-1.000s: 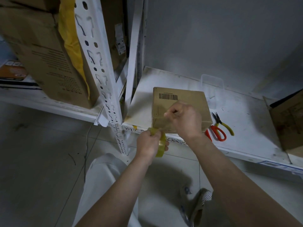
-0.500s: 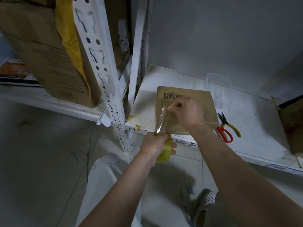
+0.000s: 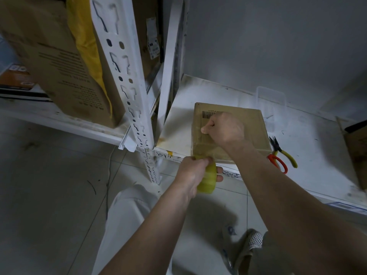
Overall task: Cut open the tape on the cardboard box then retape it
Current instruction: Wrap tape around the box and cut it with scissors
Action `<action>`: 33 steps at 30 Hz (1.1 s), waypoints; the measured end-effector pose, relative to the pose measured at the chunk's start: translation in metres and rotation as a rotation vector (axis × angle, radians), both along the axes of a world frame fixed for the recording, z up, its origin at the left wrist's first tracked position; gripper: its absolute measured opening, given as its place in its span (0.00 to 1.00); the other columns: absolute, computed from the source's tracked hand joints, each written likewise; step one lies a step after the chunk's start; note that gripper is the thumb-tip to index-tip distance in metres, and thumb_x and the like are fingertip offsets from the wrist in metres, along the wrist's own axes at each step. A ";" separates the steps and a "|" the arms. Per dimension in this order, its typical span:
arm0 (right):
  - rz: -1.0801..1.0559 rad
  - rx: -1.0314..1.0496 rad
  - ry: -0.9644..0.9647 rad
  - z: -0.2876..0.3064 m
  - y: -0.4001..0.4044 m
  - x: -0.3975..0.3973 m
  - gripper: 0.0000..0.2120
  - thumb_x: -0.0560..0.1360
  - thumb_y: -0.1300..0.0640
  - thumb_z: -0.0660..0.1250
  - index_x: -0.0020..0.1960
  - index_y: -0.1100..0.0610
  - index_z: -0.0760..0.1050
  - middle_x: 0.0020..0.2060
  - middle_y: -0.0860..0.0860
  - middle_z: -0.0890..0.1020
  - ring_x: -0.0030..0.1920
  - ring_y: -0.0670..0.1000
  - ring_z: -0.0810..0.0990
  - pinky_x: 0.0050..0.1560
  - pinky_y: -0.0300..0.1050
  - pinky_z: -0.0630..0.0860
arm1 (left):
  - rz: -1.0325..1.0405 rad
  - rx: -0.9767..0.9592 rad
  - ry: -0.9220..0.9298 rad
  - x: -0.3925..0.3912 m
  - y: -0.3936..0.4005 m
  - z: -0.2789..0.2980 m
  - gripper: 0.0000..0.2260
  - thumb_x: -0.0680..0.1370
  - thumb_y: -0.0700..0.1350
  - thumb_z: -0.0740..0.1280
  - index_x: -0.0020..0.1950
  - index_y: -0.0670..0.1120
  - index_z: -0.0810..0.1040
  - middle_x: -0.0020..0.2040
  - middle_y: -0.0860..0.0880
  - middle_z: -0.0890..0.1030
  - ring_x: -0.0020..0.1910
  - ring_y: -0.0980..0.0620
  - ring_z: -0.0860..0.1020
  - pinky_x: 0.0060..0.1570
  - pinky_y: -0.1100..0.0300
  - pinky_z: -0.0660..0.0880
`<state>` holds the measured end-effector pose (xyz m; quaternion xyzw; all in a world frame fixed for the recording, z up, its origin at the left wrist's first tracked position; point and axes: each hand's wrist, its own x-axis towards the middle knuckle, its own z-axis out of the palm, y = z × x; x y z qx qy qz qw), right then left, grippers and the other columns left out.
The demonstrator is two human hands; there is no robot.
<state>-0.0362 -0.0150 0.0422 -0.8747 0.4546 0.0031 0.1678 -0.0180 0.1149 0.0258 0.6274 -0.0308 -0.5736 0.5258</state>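
Head view: the right hand [image 3: 224, 129] is now sitting over the top of the cardboard box [image 3: 256, 128], just below the barcode, its fingers curled into a loose fist that is pinching the free end of the tape strip [image 3: 195, 143]. A second ago that hand was nearer the front edge of the box, so the strip is being drawn further back across the lid. The left hand [image 3: 191, 175] is gripping the yellowish tape roll [image 3: 208, 181], fingers wrapped round it with one fingertip poking out on the far side, and it is hanging lower than before, below the shelf [image 3: 309, 147] edge and in front of the box's near face. Between the two hands the clear strip is stretching taut up the front of the box and over its near corner.

The box is resting on the white shelf, near its front edge, with scissors and pliers lying just beside it on the right. This looks like the retaping stage: the cutting appears finished, and enough tape is being paid out to cover the seam. Whether the strip is already stuck to the lid cannot be told.
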 end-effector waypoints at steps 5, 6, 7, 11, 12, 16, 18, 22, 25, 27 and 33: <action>0.006 -0.016 0.031 0.002 -0.001 0.000 0.11 0.74 0.48 0.68 0.39 0.55 0.79 0.43 0.50 0.83 0.45 0.51 0.80 0.46 0.45 0.77 | -0.012 0.000 0.025 -0.001 -0.002 -0.002 0.04 0.79 0.40 0.61 0.48 0.44 0.76 0.32 0.46 0.83 0.26 0.49 0.81 0.36 0.57 0.74; 0.012 -0.023 0.037 0.001 -0.001 0.000 0.11 0.74 0.49 0.68 0.41 0.55 0.80 0.43 0.50 0.82 0.46 0.52 0.80 0.46 0.45 0.77 | -0.016 0.001 0.027 -0.001 -0.002 -0.003 0.04 0.79 0.40 0.61 0.48 0.44 0.76 0.32 0.46 0.83 0.26 0.50 0.81 0.36 0.58 0.74; 0.017 -0.031 0.044 0.001 -0.001 0.000 0.11 0.74 0.49 0.68 0.42 0.56 0.81 0.44 0.51 0.82 0.46 0.52 0.80 0.46 0.45 0.77 | -0.019 0.000 0.031 -0.001 -0.002 -0.003 0.04 0.79 0.41 0.61 0.48 0.44 0.75 0.31 0.46 0.83 0.26 0.50 0.81 0.35 0.58 0.75; 0.004 -0.046 0.061 -0.002 -0.003 0.002 0.11 0.73 0.48 0.69 0.43 0.56 0.81 0.44 0.50 0.82 0.47 0.52 0.80 0.45 0.43 0.75 | -0.026 0.004 0.034 0.000 -0.002 -0.005 0.04 0.79 0.41 0.61 0.48 0.44 0.75 0.31 0.47 0.83 0.27 0.50 0.81 0.36 0.58 0.75; -0.004 -0.043 0.054 -0.004 -0.003 0.003 0.10 0.73 0.48 0.69 0.43 0.56 0.81 0.45 0.50 0.81 0.48 0.52 0.80 0.46 0.43 0.75 | -0.025 0.006 0.037 0.000 -0.002 -0.005 0.04 0.79 0.41 0.61 0.49 0.44 0.75 0.30 0.47 0.83 0.26 0.50 0.81 0.37 0.58 0.75; -0.009 -0.027 -0.033 -0.010 -0.006 0.000 0.11 0.70 0.47 0.72 0.45 0.53 0.80 0.53 0.51 0.78 0.54 0.52 0.77 0.53 0.47 0.76 | -0.020 0.006 0.035 -0.001 -0.002 -0.007 0.04 0.79 0.41 0.61 0.50 0.43 0.75 0.30 0.47 0.83 0.26 0.50 0.81 0.34 0.59 0.75; -0.056 0.006 -0.065 -0.004 -0.012 -0.004 0.29 0.64 0.45 0.77 0.60 0.52 0.71 0.59 0.52 0.71 0.56 0.53 0.73 0.52 0.48 0.75 | -0.025 0.004 0.043 -0.003 0.001 -0.009 0.04 0.79 0.41 0.61 0.48 0.44 0.75 0.31 0.47 0.83 0.26 0.50 0.80 0.33 0.60 0.75; -0.022 -0.022 -0.086 -0.009 -0.019 -0.012 0.32 0.67 0.42 0.73 0.66 0.48 0.64 0.61 0.53 0.68 0.60 0.55 0.69 0.60 0.52 0.70 | -0.016 -0.018 0.033 -0.005 0.005 -0.012 0.04 0.79 0.41 0.62 0.46 0.44 0.75 0.34 0.46 0.83 0.27 0.50 0.81 0.32 0.61 0.76; -0.019 -0.102 -0.086 -0.029 -0.008 -0.017 0.24 0.73 0.37 0.62 0.64 0.48 0.69 0.61 0.53 0.68 0.62 0.56 0.66 0.63 0.53 0.65 | 0.003 -0.023 0.028 -0.007 0.003 -0.014 0.05 0.79 0.41 0.62 0.45 0.45 0.75 0.34 0.46 0.83 0.26 0.50 0.80 0.31 0.61 0.75; -0.049 -0.135 -0.056 -0.037 -0.002 -0.017 0.31 0.69 0.30 0.61 0.65 0.47 0.69 0.62 0.53 0.68 0.62 0.56 0.65 0.63 0.55 0.64 | 0.009 -0.033 0.021 -0.007 0.002 -0.016 0.05 0.79 0.41 0.61 0.44 0.45 0.75 0.32 0.47 0.83 0.25 0.51 0.80 0.31 0.62 0.74; -0.104 -0.184 -0.111 -0.039 -0.001 -0.011 0.27 0.71 0.32 0.60 0.63 0.47 0.70 0.61 0.54 0.69 0.61 0.57 0.66 0.60 0.54 0.64 | 0.039 -0.038 0.028 -0.010 0.001 -0.020 0.06 0.79 0.40 0.61 0.44 0.44 0.74 0.30 0.47 0.82 0.24 0.51 0.80 0.27 0.64 0.74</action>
